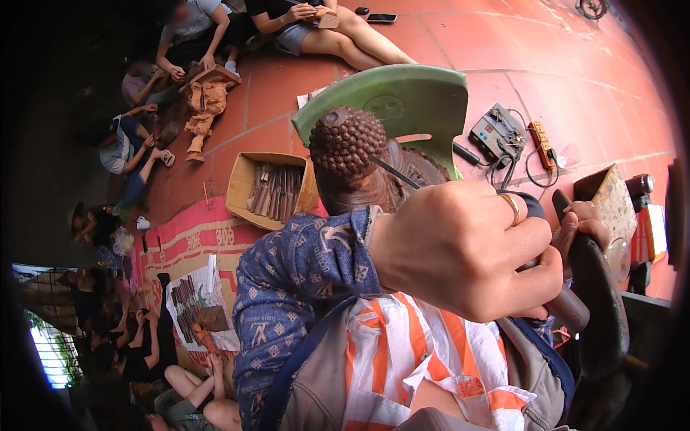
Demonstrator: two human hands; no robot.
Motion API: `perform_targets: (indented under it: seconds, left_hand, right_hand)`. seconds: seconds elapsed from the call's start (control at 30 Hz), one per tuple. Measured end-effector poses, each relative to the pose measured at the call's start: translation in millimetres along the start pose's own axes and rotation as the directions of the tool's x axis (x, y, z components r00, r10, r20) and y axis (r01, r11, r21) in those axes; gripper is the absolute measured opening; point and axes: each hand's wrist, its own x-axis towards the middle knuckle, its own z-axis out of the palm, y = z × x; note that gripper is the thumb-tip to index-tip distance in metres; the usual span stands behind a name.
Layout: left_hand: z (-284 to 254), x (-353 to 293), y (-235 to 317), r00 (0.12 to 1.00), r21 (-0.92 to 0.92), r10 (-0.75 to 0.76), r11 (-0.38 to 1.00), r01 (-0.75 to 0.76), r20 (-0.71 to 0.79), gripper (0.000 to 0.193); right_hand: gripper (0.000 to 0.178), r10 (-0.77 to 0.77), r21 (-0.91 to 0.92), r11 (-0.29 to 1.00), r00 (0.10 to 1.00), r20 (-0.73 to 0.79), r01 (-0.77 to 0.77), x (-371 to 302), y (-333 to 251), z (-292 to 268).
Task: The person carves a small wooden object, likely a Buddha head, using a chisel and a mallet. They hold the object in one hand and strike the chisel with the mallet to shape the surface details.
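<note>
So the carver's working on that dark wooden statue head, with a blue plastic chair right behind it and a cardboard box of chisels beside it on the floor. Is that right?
Not quite: the plastic chair behind the dark wooden statue head is green, not blue, as the head view shows. The rest holds: the carver's left hand holds a thin tool against the head, and a cardboard box of chisels sits beside it on the floor.

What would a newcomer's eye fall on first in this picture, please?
The big fist, the left hand, fills the centre, gripping a chisel against a dark wooden statue with a knobbly head. Behind it stands a green plastic chair on red tiles; the right hand grips a dark mallet.
</note>
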Motion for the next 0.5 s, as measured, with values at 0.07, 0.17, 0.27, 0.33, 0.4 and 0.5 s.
perform_targets:
  seconds: [0.07,0.17,0.27,0.33,0.4,0.5]
  left_hand:
    - [-1.2,0.5,-0.7,1.000,0.025,-0.026,0.999,0.026,-0.014,0.029]
    - [-1.6,0.6,-2.9,0.999,0.050,-0.043,0.998,0.045,-0.032,0.030]
    - [-2.7,1.2,-5.2,0.998,0.066,-0.042,0.997,0.045,-0.038,0.032]
    - [-3.9,2.3,-5.5,0.997,0.062,-0.046,0.997,0.050,-0.058,0.034]
    - [-7.5,3.6,-3.8,0.995,0.033,-0.068,0.997,0.071,-0.067,0.036]
    - [-9.9,5.7,-4.1,0.983,-0.023,-0.093,0.996,0.091,-0.155,0.039]
  right_hand:
    - [0.023,0.007,0.034,0.999,0.999,0.048,-0.009,2.8,1.6,0.5]
    - [0.024,0.024,0.027,0.999,0.996,0.088,-0.026,2.0,2.9,0.1]
    - [0.024,0.027,0.087,0.996,0.995,0.095,-0.035,-1.4,9.0,0.1]
    - [0.024,0.038,0.097,0.994,0.997,0.074,-0.046,-2.8,10.3,1.4]
    - [0.023,0.065,0.118,0.991,0.998,0.027,-0.068,-6.0,11.3,6.1]
    - [0.022,0.057,0.163,0.985,0.998,-0.010,-0.055,-0.1,9.6,7.3]
